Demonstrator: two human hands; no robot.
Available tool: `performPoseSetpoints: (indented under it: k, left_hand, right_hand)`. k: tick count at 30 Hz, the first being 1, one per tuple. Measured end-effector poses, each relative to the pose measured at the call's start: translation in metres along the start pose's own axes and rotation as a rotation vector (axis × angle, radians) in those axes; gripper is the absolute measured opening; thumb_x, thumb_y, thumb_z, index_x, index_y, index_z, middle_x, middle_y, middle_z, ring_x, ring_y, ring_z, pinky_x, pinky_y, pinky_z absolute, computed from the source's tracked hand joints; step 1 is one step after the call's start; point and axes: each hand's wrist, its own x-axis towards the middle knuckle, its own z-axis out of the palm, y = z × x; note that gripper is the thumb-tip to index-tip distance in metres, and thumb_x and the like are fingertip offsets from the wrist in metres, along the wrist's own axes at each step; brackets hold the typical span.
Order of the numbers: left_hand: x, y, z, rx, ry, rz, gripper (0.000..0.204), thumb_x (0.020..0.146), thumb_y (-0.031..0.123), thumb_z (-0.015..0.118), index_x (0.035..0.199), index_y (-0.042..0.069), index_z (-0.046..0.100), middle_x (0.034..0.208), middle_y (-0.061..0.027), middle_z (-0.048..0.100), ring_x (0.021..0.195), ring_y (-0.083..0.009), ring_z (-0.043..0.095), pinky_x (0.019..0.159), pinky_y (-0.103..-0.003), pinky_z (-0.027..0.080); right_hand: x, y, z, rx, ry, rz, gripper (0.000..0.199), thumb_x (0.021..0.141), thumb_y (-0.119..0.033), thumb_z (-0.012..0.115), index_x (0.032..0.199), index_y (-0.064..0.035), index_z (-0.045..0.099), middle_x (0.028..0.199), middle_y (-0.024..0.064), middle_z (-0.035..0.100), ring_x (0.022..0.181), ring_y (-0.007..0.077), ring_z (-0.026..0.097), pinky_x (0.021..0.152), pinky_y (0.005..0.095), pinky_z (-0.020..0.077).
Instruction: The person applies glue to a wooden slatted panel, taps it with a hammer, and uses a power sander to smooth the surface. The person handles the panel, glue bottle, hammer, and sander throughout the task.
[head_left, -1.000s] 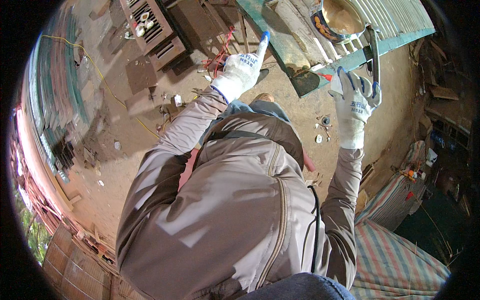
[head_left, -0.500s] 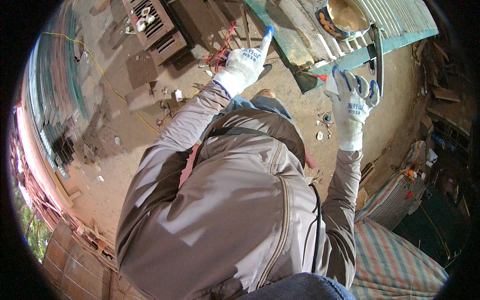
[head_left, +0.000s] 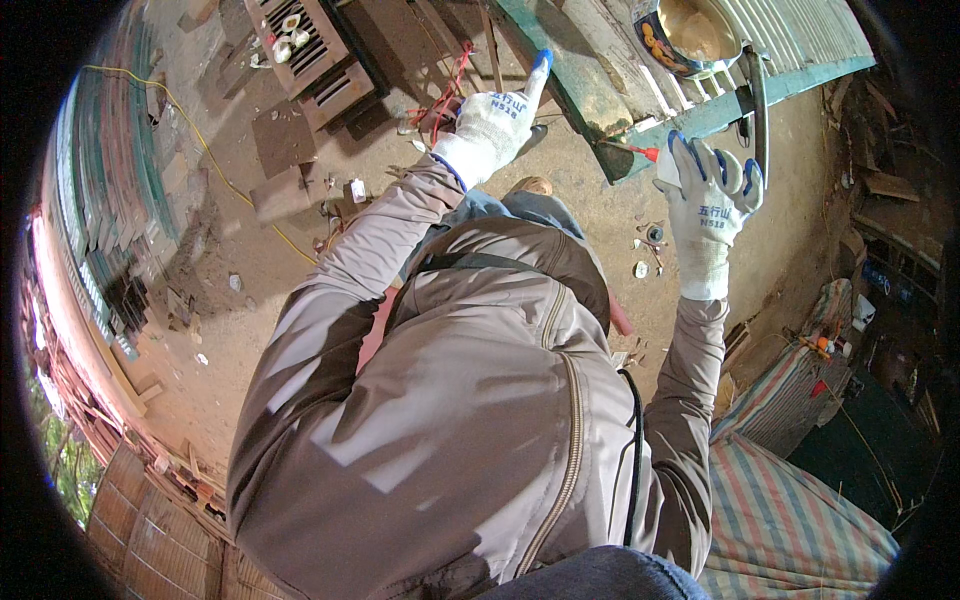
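The left hand (head_left: 492, 125) in a white, blue-tipped glove rests on the weathered green wooden bench (head_left: 590, 95) – fingers extended, holding nothing. Beside the bench's near edge, the right hand (head_left: 708, 205) curls its fingers round a small white pad (head_left: 668, 170) – below the round tin of brown paste (head_left: 690, 35).

Both arms are being held fwd & up, elbows bent, sleeves grey-brown. L hand (head_left: 495, 120) in white glove is being stretched out, index finger extended, other fingers curled. R hand (head_left: 710, 195), gloved too, is being kept raised, fingers curled closed, palm facing away.
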Motion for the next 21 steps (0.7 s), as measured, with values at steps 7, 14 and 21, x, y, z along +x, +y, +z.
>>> performPoseSetpoints:
  k: [7,14,21]
  left_hand:
    - [0.0,0.001,-0.006,-0.045,-0.084,-0.037,0.116,0.09,0.033,0.077,0.164,0.012,-0.01,0.095,-0.0191,0.076,0.083,-0.034,0.075,0.071,-0.049,0.057]
    - [-0.002,0.003,-0.011,-0.032,-0.077,-0.031,0.117,0.09,0.038,0.077,0.165,0.011,-0.009,0.093,-0.0194,0.076,0.079,-0.0337,0.074,0.068,-0.048,0.057]
    - [-0.001,-0.001,-0.008,-0.058,-0.055,-0.021,0.105,0.092,0.032,0.066,0.165,0.009,-0.005,0.092,-0.0171,0.076,0.078,-0.0304,0.074,0.062,-0.047,0.055]
  right_hand:
    - [0.0,-0.005,-0.004,0.028,-0.013,0.036,0.058,0.074,-0.037,0.085,0.131,-0.0369,0.069,0.129,-0.0098,0.069,0.125,0.0168,0.055,0.122,0.0495,0.0176]
    - [0.001,-0.002,-0.002,0.079,0.014,0.037,0.061,0.072,-0.04,0.086,0.13,-0.0321,0.07,0.126,-0.008,0.069,0.123,0.0178,0.056,0.12,0.0496,0.019]
    - [0.007,0.002,0.008,0.42,0.065,0.197,0.07,0.066,-0.043,0.091,0.129,-0.0187,0.071,0.114,0.0043,0.074,0.107,0.025,0.065,0.108,0.0466,0.0387]
